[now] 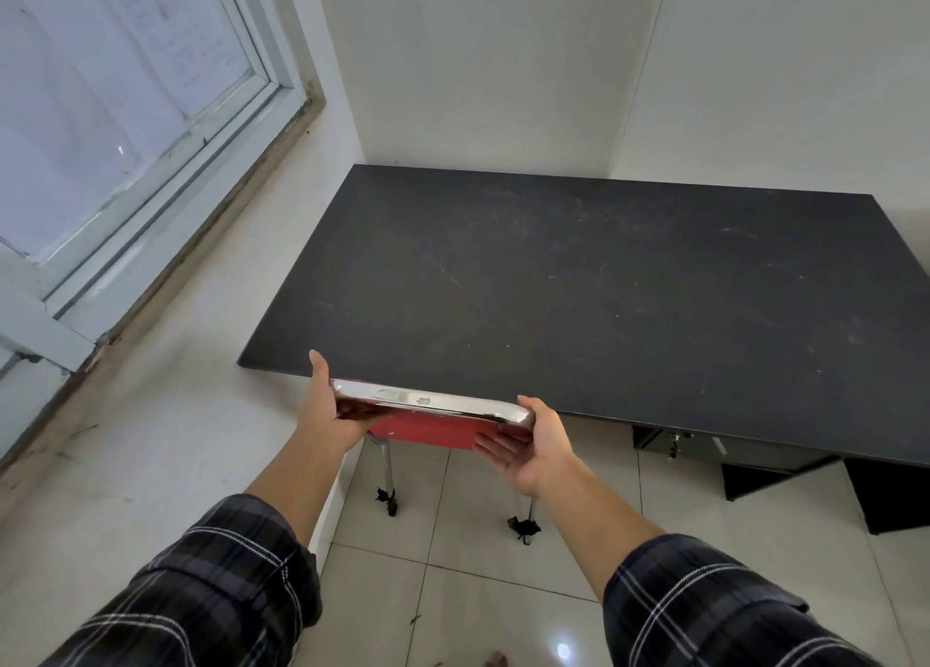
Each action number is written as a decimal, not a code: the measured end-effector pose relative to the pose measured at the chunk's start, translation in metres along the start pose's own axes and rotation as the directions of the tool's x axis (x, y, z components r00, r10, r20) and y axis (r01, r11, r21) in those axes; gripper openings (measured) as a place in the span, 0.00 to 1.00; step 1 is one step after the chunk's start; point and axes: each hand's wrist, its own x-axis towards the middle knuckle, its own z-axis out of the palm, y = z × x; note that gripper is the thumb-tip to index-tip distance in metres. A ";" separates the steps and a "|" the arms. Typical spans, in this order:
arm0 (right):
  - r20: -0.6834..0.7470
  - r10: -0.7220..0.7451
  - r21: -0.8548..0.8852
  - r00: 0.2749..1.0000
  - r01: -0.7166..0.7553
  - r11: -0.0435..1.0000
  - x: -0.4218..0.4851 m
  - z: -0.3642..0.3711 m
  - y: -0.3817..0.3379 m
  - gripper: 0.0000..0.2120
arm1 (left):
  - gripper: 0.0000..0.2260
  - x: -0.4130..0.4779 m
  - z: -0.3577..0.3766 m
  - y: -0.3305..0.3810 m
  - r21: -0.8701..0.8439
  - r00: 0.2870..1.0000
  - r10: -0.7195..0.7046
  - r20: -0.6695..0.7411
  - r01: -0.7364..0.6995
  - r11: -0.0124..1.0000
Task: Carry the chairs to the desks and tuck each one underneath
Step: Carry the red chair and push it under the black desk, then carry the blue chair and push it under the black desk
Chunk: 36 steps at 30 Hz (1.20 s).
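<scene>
A chair with a chrome top bar (pixel 428 400) and a red back panel (pixel 433 432) stands at the front edge of a black desk (pixel 578 284), near its left end. Most of the chair is hidden under the desktop; two chrome rear legs (pixel 386 470) with black feet show on the tiles. My left hand (pixel 327 404) grips the left end of the chrome bar. My right hand (pixel 533 440) holds the bar's right end, fingers under the red panel.
The desk sits in a white-walled corner. A low white wall with a window (pixel 126 113) runs along the left, close to the chair. Black drawers with a lock (pixel 674 447) hang under the desk's right part. The floor is pale tile.
</scene>
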 end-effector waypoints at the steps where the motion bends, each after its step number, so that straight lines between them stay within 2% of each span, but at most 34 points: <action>1: -0.002 -0.012 -0.054 1.000 0.012 0.998 0.000 -0.003 0.000 0.18 | 0.34 -0.001 -0.001 -0.004 0.005 1.000 0.015 -0.007 -0.015 1.000; 5: -0.012 -0.072 -0.249 0.997 0.067 0.966 -0.011 -0.012 -0.003 0.14 | 0.38 -0.013 -0.002 -0.025 0.102 0.997 0.072 -0.028 -0.069 0.992; 8: 0.010 -0.134 -0.365 0.991 0.129 0.922 -0.024 -0.021 -0.007 0.13 | 0.35 -0.027 -0.001 -0.043 0.188 0.996 0.085 -0.027 -0.078 0.979; 10: 0.079 -0.174 -0.494 0.982 0.190 0.849 -0.034 -0.032 -0.010 0.15 | 0.33 -0.038 0.000 -0.054 0.267 0.993 0.099 -0.059 -0.080 0.960; 12: 0.141 -0.227 -0.655 0.964 0.263 0.709 -0.041 -0.045 -0.013 0.25 | 0.32 -0.048 0.001 -0.066 0.396 0.988 0.136 -0.075 -0.096 0.913; 15: 0.230 -0.354 -0.852 0.907 0.363 0.378 -0.058 -0.079 -0.020 0.37 | 0.28 -0.073 0.009 -0.090 0.581 0.971 0.232 -0.054 -0.158 0.798; 16: 0.266 -0.391 -0.887 0.881 0.382 0.258 -0.064 -0.090 -0.023 0.39 | 0.28 -0.082 0.013 -0.097 0.638 0.960 0.277 -0.036 -0.191 0.746; 18: 0.323 -0.442 -0.920 0.837 0.387 0.062 -0.080 -0.118 -0.028 0.40 | 0.33 -0.101 0.024 -0.118 0.756 0.936 0.353 0.013 -0.240 0.609; 20: 0.350 -0.478 -0.933 0.805 0.348 -0.097 -0.098 -0.149 -0.034 0.41 | 0.38 -0.121 0.038 -0.144 0.890 0.906 0.415 0.079 -0.252 0.381; 22: 0.347 -0.515 -0.938 0.784 0.282 -0.203 -0.113 -0.178 -0.039 0.43 | 0.38 -0.152 0.053 -0.170 0.957 0.870 0.450 0.200 -0.272 0.100; 24: 0.310 -0.571 -0.949 0.760 0.207 -0.240 -0.134 -0.225 -0.046 0.44 | 0.38 -0.189 0.076 -0.213 0.930 0.834 0.413 0.367 -0.333 -0.155; 26: 0.284 -0.607 -0.952 0.742 0.144 -0.269 -0.150 -0.263 -0.053 0.43 | 0.38 -0.214 0.096 -0.246 0.865 0.806 0.349 0.478 -0.364 -0.344; 28: 0.234 -0.662 -0.964 0.712 0.081 -0.253 -0.173 -0.312 -0.062 0.43 | 0.38 -0.240 0.116 -0.294 0.780 0.793 0.240 0.560 -0.406 -0.476; 32: 0.101 -0.747 -0.991 0.657 -0.001 -0.135 -0.219 -0.412 -0.077 0.43 | 0.39 -0.297 0.154 -0.389 0.571 0.708 0.050 0.705 -0.524 -0.632; 36: -0.052 -0.796 -0.998 0.604 -0.067 0.015 -0.260 -0.501 -0.083 0.44 | 0.39 -0.342 0.183 -0.468 0.413 0.649 -0.097 0.754 -0.584 -0.699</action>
